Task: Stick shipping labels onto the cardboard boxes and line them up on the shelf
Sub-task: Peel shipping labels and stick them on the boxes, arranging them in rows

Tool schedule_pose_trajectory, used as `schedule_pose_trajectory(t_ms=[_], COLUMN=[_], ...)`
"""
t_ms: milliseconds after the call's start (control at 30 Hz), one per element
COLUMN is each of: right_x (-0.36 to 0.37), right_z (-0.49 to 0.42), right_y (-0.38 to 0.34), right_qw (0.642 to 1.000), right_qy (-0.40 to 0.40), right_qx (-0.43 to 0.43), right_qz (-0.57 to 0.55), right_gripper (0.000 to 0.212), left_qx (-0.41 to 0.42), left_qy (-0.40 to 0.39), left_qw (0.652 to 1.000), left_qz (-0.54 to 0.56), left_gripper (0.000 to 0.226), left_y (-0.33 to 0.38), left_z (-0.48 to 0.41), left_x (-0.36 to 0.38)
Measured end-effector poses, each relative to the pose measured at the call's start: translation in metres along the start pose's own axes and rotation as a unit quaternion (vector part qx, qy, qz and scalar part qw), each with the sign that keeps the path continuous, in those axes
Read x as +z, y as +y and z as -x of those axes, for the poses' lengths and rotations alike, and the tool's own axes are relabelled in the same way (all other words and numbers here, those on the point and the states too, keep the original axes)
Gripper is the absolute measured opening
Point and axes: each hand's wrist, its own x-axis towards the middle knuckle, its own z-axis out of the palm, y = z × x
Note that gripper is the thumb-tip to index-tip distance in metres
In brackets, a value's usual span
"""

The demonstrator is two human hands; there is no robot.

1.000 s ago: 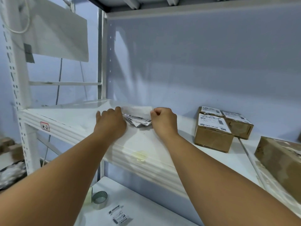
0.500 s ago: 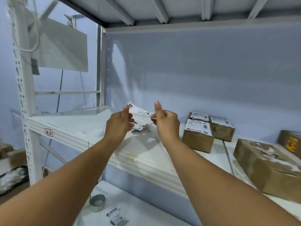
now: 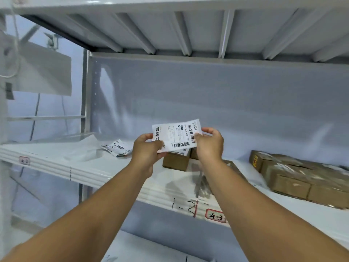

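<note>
Above the shelf's (image 3: pixel 90 173) front edge, left hand (image 3: pixel 146 151) and right hand (image 3: pixel 208 143) pinch a shipping label (image 3: pixel 176 135) by opposite ends.

one raised label (image 3: pixel 175 135), one label pile (image 3: pixel 118 148), at least four boxes (image 3: pixel 289 184).

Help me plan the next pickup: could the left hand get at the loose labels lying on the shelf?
Probably yes, once freed. The left hand pinches a label together with the right hand, but the loose labels lie just beside it on the shelf, nothing between.
</note>
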Motion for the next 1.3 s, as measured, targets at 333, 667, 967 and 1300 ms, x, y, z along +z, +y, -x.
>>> schedule_pose_trajectory(t_ms=[333, 667, 967, 1300], right_x=[-0.084, -0.112, -0.11, -0.128], right_z=[-0.016, -0.005, 0.003, -0.016], right_y=[-0.013, -0.013, -0.013, -0.006], right_qw=[0.998, 0.916, 0.981, 0.999], right_qy=[0.049, -0.044, -0.106, 0.046], right_qx=[-0.032, -0.235, -0.11, -0.001], right_qz=[0.008, 0.321, 0.118, 0.022], right_gripper=[0.018, 0.026, 0.013, 0.022], left_qx=[0.008, 0.027, 0.013, -0.028], left_qy=[-0.079, -0.023, -0.07, 0.031], left_qw=[0.995, 0.998, 0.997, 0.999], left_qz=[-0.058, -0.049, -0.01, -0.011], left_gripper=[0.015, 0.016, 0.013, 0.011], left_y=[-0.004, -0.011, -0.015, -0.028], left_z=[0.045, 0.063, 0.073, 0.052], left_x=[0.055, 0.095, 0.109, 0.086])
